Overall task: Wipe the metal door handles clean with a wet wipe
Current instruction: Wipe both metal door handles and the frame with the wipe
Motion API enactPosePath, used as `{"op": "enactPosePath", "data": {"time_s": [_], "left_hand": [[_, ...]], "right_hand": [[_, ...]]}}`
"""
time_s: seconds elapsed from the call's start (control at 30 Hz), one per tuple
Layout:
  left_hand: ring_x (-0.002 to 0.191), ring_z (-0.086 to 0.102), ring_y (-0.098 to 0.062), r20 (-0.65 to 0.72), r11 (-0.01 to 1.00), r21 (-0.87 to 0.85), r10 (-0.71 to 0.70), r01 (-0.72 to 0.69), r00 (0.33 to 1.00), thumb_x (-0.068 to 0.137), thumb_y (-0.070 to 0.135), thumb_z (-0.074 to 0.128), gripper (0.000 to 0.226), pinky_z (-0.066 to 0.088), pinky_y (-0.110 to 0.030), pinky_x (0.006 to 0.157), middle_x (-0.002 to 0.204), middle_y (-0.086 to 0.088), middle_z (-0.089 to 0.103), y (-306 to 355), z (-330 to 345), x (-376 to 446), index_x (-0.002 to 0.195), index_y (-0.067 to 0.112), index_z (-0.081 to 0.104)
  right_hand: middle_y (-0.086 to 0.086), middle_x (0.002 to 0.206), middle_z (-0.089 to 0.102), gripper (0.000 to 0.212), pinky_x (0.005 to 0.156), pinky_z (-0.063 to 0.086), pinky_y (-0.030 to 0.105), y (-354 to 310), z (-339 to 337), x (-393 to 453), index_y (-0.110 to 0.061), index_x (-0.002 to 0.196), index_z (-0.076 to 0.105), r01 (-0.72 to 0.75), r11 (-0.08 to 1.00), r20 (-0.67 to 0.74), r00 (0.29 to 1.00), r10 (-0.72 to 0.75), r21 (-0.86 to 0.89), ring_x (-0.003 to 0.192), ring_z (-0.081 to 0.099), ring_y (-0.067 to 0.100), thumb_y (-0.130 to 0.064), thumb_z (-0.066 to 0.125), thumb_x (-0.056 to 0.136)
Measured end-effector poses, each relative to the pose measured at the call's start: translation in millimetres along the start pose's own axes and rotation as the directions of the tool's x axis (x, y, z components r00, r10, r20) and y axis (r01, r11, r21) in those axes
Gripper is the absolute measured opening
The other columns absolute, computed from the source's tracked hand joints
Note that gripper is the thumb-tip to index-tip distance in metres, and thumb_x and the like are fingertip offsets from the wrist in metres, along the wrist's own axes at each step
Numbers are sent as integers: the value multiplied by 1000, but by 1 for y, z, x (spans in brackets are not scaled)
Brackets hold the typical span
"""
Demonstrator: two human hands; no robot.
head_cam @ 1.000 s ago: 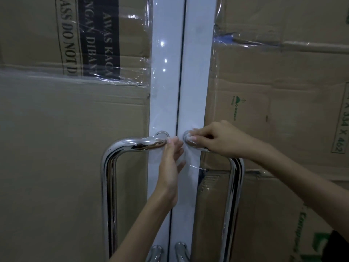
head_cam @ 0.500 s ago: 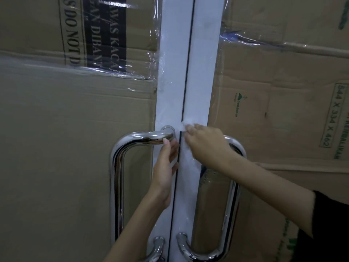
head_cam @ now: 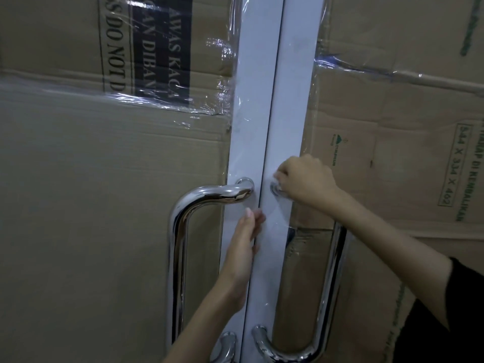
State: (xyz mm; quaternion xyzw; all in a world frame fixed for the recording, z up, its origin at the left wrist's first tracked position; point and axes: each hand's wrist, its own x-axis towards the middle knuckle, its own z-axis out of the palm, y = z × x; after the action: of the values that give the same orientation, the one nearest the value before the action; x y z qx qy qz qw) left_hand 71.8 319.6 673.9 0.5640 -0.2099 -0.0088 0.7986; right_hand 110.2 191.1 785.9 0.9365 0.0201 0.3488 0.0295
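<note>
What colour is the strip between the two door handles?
White: the door frame strip, seen in the head view.

2 white door frames (head_cam: 293, 127) meet at a dark seam — cardboard (head_cam: 104, 205) taped over both, 2 chrome handles (head_cam: 180, 231) mounted beside the seam.

We read "AWAS KACA" on the left cardboard (head_cam: 159, 74) and "344 X 334 X 462" on the right cardboard (head_cam: 453, 163).

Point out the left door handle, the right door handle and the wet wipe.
left door handle (head_cam: 180, 226): head view, on its upper bend.
right door handle (head_cam: 330, 281): head view, on its vertical bar.
wet wipe (head_cam: 277, 176): head view, on the white bit showing at the fingertips.
</note>
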Motion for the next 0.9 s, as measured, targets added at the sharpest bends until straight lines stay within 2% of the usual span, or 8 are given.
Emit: {"op": "enactPosePath", "data": {"time_s": [0.2, 0.3, 0.37, 0.43, 0.53, 0.63, 0.73, 0.9], "left_hand": [[123, 48, -4, 41, 1000, -20, -21, 22, 999, 98, 44, 25, 46, 31, -35, 113, 130, 9, 57, -5, -8, -3, 131, 22, 49], [122, 50, -5, 31, 998, -56, -37, 39, 999, 98, 44, 27, 42, 32, -35, 112, 127, 8, 59, -6, -10, 0, 125, 25, 53], [122, 49, -6, 29, 997, -63, -41, 43, 999, 99, 44, 26, 40, 32, -35, 112, 128, 7, 59, -6, -9, 1, 123, 26, 53], [125, 48, -9, 30, 997, -61, -44, 46, 999, 100, 42, 25, 41, 31, -36, 113, 131, 5, 57, -5, -6, 2, 126, 25, 51], [125, 48, -11, 26, 996, -72, -52, 54, 998, 100, 42, 25, 39, 31, -35, 111, 130, 3, 57, -6, -4, 3, 123, 25, 51], [124, 49, -11, 24, 995, -83, -60, 62, 998, 100, 42, 26, 39, 31, -35, 112, 129, 3, 58, -6, -5, 2, 123, 23, 51], [123, 50, -10, 13, 994, -89, -56, 57, 998, 100, 42, 27, 41, 31, -35, 112, 128, 3, 58, -6, -6, 3, 127, 20, 51], [121, 51, -11, 25, 995, -77, -61, 63, 998, 100, 43, 27, 38, 34, -33, 107, 128, 3, 58, -2, 7, 4, 121, 24, 51]], "right_hand": [[3, 52, 34, 47, 54, 23, 31, 36, -24, 2, -15, 52, 37, -292, 852, 416, 904, 99, 433, 50, 30, 17, -29, 54, 93], [4, 56, 43, 49, 56, 28, 31, 25, -10, -17, -15, 57, 39, -126, 925, 219, 975, 48, 358, 55, 41, 20, -42, 41, 97], [9, 91, 65, 44, 71, 44, 36, 14, 10, -32, -16, 86, 60, 120, 989, 53, 991, -125, 91, 82, 59, 29, -47, 31, 98], [17, 125, 59, 54, 93, 47, 43, 15, 26, -40, -7, 121, 59, 318, 917, 20, 946, -324, -241, 108, 60, 35, -45, 28, 97], [19, 133, 55, 57, 102, 45, 44, 30, 29, -43, -1, 125, 57, 447, 750, 71, 876, -477, -487, 122, 53, 35, -41, 27, 97], [19, 134, 54, 53, 98, 48, 42, 43, 20, -62, 0, 126, 56, 493, 722, 30, 835, -550, -485, 122, 54, 33, -35, 28, 99], [6, 136, 55, 49, 74, 55, 42, 41, -4, -79, -13, 129, 55, 302, 923, -100, 938, -333, -238, 113, 60, 29, -38, 24, 99], [0, 131, 58, 39, 73, 50, 40, 22, 2, -56, -18, 122, 56, 237, 943, -140, 952, -274, -236, 107, 60, 30, -39, 30, 101]]}}
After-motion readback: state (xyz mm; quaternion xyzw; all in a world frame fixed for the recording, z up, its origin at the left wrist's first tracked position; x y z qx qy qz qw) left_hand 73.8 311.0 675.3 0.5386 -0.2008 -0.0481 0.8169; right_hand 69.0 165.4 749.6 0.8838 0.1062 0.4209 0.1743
